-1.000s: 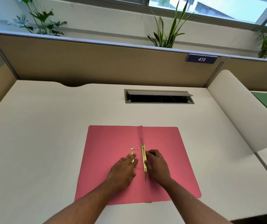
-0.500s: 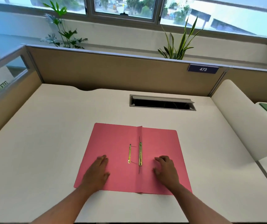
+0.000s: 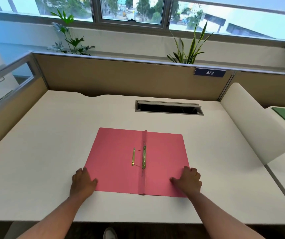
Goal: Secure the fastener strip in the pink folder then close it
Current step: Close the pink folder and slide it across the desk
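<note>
One view only, from a head-worn camera looking down at a white counter (image 3: 52, 135). Both forearms run out of the bottom edge, so elbows and body are cut off. A pale shape at the bottom centre, below the counter's front edge, is too cropped to identify.

A pink folder (image 3: 114, 156) lies open and flat at the middle of the counter, near its front edge. Its two leaves meet at a raised centre crease. Just right of the crease lies a long gold fastener strip (image 3: 144, 157), running front to back; thin dark prongs poke out at both of its ends. A shorter gold bar (image 3: 133, 156) lies just left of the crease, parallel to the strip and apart from it. Fine detail on both metal pieces is too small to read.

The left hand (image 3: 82, 182) rests at the folder's front left corner, fingers loosely spread and lying along the edge. Whether any fingertip is tucked under the leaf cannot be told. The right hand (image 3: 188, 181) sits on the front right corner, thumb flat on the pink surface and fingers curled at the outer edge, hiding that corner. Neither grip closes around anything visible.

Behind the folder, a rectangular cable slot (image 3: 168, 109) opens in the counter. A beige partition (image 3: 121, 78) carries a blue plate (image 3: 209, 72) reading 473.
</note>
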Action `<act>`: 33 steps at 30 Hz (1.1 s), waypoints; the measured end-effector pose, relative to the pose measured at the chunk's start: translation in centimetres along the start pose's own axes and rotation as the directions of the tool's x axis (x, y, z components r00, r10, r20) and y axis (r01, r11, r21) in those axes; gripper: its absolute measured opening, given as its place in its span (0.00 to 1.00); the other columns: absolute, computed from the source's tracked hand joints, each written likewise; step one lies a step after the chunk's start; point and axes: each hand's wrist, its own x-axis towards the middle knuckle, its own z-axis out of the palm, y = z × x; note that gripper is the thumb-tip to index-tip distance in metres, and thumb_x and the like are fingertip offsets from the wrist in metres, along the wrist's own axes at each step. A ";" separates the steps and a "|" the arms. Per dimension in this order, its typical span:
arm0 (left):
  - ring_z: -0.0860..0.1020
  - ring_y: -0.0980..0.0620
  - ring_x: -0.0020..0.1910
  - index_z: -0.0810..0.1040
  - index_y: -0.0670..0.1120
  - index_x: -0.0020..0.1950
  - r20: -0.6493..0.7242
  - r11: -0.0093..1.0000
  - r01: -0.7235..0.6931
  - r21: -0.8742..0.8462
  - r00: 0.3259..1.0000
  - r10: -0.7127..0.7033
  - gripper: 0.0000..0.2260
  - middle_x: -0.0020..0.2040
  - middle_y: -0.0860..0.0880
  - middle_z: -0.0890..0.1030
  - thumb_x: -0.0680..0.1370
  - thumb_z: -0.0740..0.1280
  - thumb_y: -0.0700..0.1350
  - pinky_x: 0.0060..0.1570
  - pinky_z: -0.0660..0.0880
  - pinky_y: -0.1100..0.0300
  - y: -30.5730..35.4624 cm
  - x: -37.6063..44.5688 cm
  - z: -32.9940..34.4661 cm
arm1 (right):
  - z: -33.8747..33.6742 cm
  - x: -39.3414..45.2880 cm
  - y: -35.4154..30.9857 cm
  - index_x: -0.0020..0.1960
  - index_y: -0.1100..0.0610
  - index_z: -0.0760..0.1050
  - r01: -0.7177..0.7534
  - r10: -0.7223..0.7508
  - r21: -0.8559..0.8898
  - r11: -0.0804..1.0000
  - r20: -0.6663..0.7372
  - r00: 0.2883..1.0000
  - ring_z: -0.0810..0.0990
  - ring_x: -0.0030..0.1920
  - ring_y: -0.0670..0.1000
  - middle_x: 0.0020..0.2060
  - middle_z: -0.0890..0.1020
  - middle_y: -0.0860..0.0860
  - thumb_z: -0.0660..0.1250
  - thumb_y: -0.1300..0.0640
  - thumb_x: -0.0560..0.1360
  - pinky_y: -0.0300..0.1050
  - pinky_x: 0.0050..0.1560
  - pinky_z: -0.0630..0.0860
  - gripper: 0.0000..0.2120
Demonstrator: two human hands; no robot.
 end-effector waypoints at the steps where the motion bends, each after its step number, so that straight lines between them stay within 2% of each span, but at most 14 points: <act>1: 0.68 0.38 0.67 0.65 0.39 0.72 0.001 1.000 0.006 -0.010 1.000 -0.006 0.30 0.70 0.39 0.69 0.76 0.69 0.53 0.64 0.70 0.46 0.2 0.1 -0.1 | -0.1 0.1 0.2 0.74 0.54 0.64 0.004 -0.004 -0.007 1.000 0.004 1.000 0.68 0.71 0.61 0.69 0.69 0.56 0.73 0.33 0.67 0.58 0.66 0.72 0.44; 4: 0.72 0.37 0.63 0.70 0.39 0.68 -0.004 0.999 0.031 -0.043 1.000 -0.031 0.26 0.64 0.37 0.74 0.76 0.69 0.52 0.62 0.71 0.47 0.3 0.5 -0.4 | -0.2 0.4 0.5 0.74 0.53 0.65 0.004 -0.004 -0.002 1.000 0.000 1.000 0.68 0.71 0.60 0.69 0.69 0.56 0.74 0.35 0.67 0.57 0.66 0.72 0.42; 8: 0.74 0.37 0.62 0.72 0.39 0.67 -0.014 0.995 0.070 -0.076 0.997 -0.071 0.24 0.63 0.38 0.75 0.76 0.69 0.53 0.61 0.72 0.47 0.4 0.9 -0.9 | -0.1 0.8 0.6 0.74 0.52 0.66 0.014 -0.014 0.022 1.000 -0.009 1.000 0.68 0.70 0.60 0.69 0.69 0.56 0.75 0.36 0.67 0.56 0.66 0.73 0.43; 15: 0.74 0.38 0.65 0.70 0.39 0.72 0.014 0.930 0.208 -0.303 0.977 -0.214 0.27 0.68 0.39 0.75 0.78 0.68 0.52 0.64 0.70 0.49 0.2 2.1 -1.9 | 0.0 1.3 0.6 0.76 0.48 0.65 -0.004 0.006 0.098 0.995 -0.016 1.000 0.68 0.71 0.60 0.69 0.69 0.56 0.79 0.38 0.64 0.58 0.67 0.72 0.46; 17: 0.76 0.38 0.62 0.76 0.39 0.67 0.026 0.907 0.235 -0.351 0.970 -0.241 0.22 0.65 0.38 0.78 0.78 0.67 0.52 0.61 0.72 0.49 0.1 2.4 -2.4 | 0.0 1.3 0.6 0.76 0.47 0.65 -0.007 0.009 0.111 0.994 -0.015 1.000 0.68 0.71 0.60 0.69 0.69 0.55 0.80 0.40 0.64 0.58 0.67 0.72 0.46; 18: 0.78 0.38 0.57 0.80 0.39 0.60 0.025 0.892 0.224 -0.392 0.972 -0.233 0.18 0.60 0.38 0.80 0.78 0.67 0.51 0.59 0.74 0.48 -0.1 2.6 -2.7 | 0.0 1.3 0.6 0.76 0.47 0.65 -0.008 0.010 0.115 0.993 -0.014 1.000 0.68 0.71 0.60 0.69 0.69 0.55 0.80 0.40 0.64 0.58 0.67 0.72 0.46; 20: 0.79 0.41 0.50 0.82 0.40 0.50 0.051 0.831 0.206 -0.516 0.976 -0.210 0.13 0.54 0.39 0.83 0.79 0.67 0.50 0.56 0.75 0.47 -0.1 2.5 -3.6 | -0.1 1.4 0.7 0.76 0.47 0.65 -0.007 0.009 0.129 0.992 -0.012 1.000 0.68 0.71 0.60 0.70 0.69 0.55 0.81 0.42 0.64 0.58 0.67 0.73 0.45; 23: 0.79 0.43 0.49 0.82 0.43 0.48 0.105 0.733 0.196 -0.651 0.980 -0.169 0.14 0.54 0.40 0.83 0.79 0.67 0.53 0.54 0.76 0.49 0.0 2.9 -5.4 | -0.1 1.5 1.0 0.76 0.47 0.65 -0.012 0.014 0.155 0.988 -0.014 1.000 0.68 0.72 0.60 0.70 0.69 0.55 0.81 0.45 0.65 0.59 0.67 0.74 0.44; 25: 0.79 0.44 0.46 0.81 0.41 0.51 0.171 0.642 0.195 -0.741 0.980 -0.100 0.17 0.54 0.39 0.83 0.80 0.65 0.55 0.48 0.74 0.50 0.9 2.6 -7.1 | -0.2 1.6 1.3 0.76 0.48 0.66 -0.014 0.016 0.178 0.984 -0.009 1.000 0.69 0.72 0.60 0.70 0.69 0.55 0.81 0.46 0.65 0.59 0.67 0.74 0.44; 28: 0.80 0.42 0.50 0.81 0.42 0.57 0.295 0.424 0.254 -0.870 0.955 0.035 0.22 0.53 0.42 0.84 0.82 0.58 0.59 0.48 0.74 0.49 3.0 1.0 -9.4 | -0.3 1.8 1.5 0.76 0.48 0.66 -0.012 0.013 0.227 0.974 -0.004 1.000 0.69 0.72 0.60 0.71 0.70 0.56 0.79 0.47 0.67 0.60 0.67 0.73 0.41; 30: 0.80 0.42 0.51 0.79 0.43 0.59 0.326 0.290 0.287 -0.913 0.940 0.098 0.26 0.53 0.42 0.84 0.81 0.55 0.63 0.46 0.75 0.48 4.3 0.2 -10.1 | -0.3 2.0 1.7 0.76 0.49 0.67 -0.014 0.013 0.259 0.966 0.003 1.000 0.68 0.72 0.61 0.71 0.70 0.57 0.78 0.47 0.69 0.60 0.68 0.73 0.38; 32: 0.81 0.41 0.51 0.79 0.42 0.61 0.342 0.207 0.311 -0.928 0.929 0.139 0.30 0.53 0.41 0.85 0.80 0.53 0.65 0.46 0.74 0.48 5.4 -0.5 -10.0 | -0.3 2.1 1.9 0.75 0.51 0.68 -0.015 0.013 0.273 0.962 0.011 1.000 0.68 0.72 0.62 0.71 0.70 0.58 0.77 0.47 0.71 0.61 0.68 0.73 0.37; 33: 0.81 0.41 0.51 0.79 0.41 0.62 0.352 0.197 0.319 -0.927 0.921 0.166 0.32 0.52 0.40 0.85 0.80 0.51 0.66 0.47 0.74 0.48 6.1 -0.8 -9.7 | -0.3 2.1 1.9 0.75 0.51 0.68 -0.012 0.008 0.281 0.960 0.013 1.000 0.68 0.72 0.63 0.71 0.70 0.58 0.77 0.48 0.71 0.60 0.68 0.73 0.36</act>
